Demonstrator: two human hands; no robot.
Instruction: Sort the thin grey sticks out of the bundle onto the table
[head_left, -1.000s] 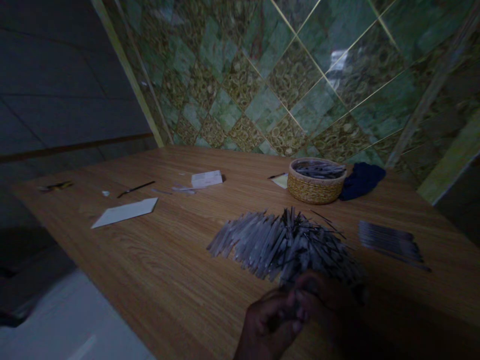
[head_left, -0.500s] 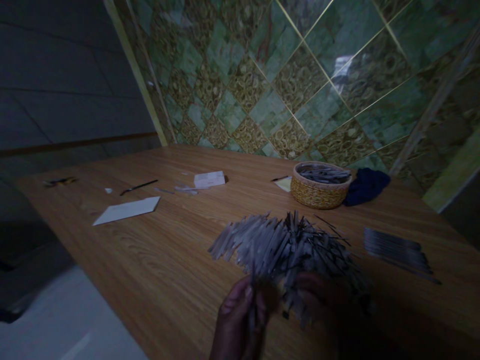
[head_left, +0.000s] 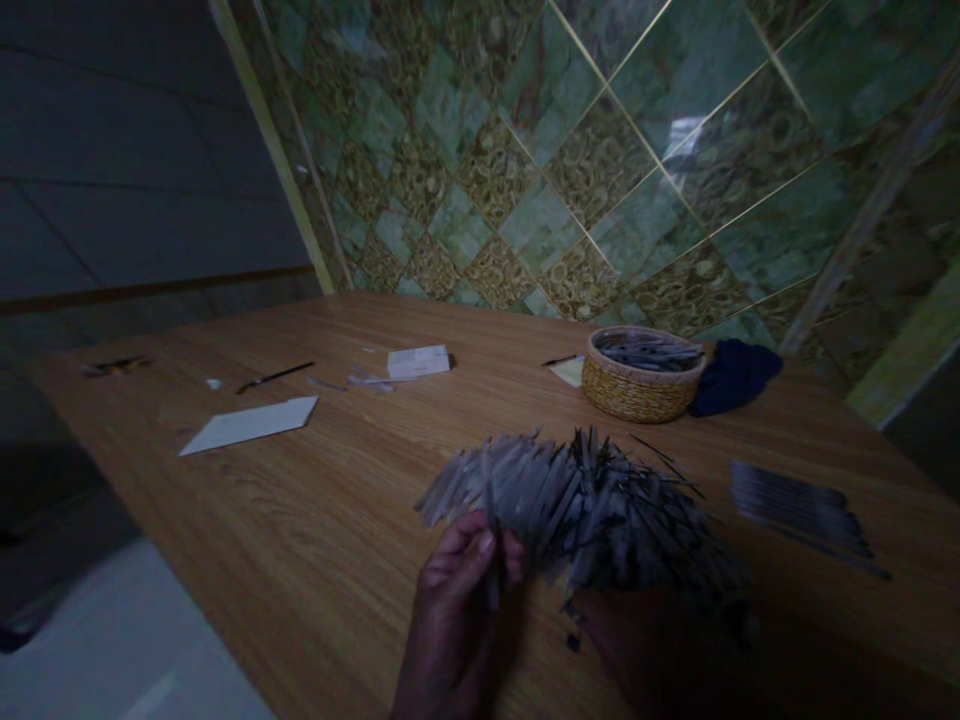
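Note:
My left hand (head_left: pixel 461 590) is closed, thumb against fingers, on a slim strip (head_left: pixel 488 490) that looks like a narrow translucent sleeve and stands nearly upright. Behind it a heap of similar greyish sleeves and thin dark sticks (head_left: pixel 540 490) spreads over the table. My right hand (head_left: pixel 622 635) lies in deep shadow at the near edge of the heap. Its fingers are too dark to make out. A small black piece (head_left: pixel 573 642) rests on the wood between my hands. To the right, several sleeved dark sticks (head_left: pixel 795 510) lie side by side in a row.
A woven basket (head_left: pixel 637 390) full of similar strips stands behind the heap, against a dark blue cloth (head_left: pixel 735 375). Farther left on the wooden table (head_left: pixel 337 500) are a white box (head_left: pixel 418 360), a white card (head_left: pixel 251 425), a thin black stick (head_left: pixel 275 377) and scissors-like tools (head_left: pixel 116 366).
My left hand has moved slightly left and up, with the strip now more clearly upright. My right hand has drawn down toward the near edge of the heap.

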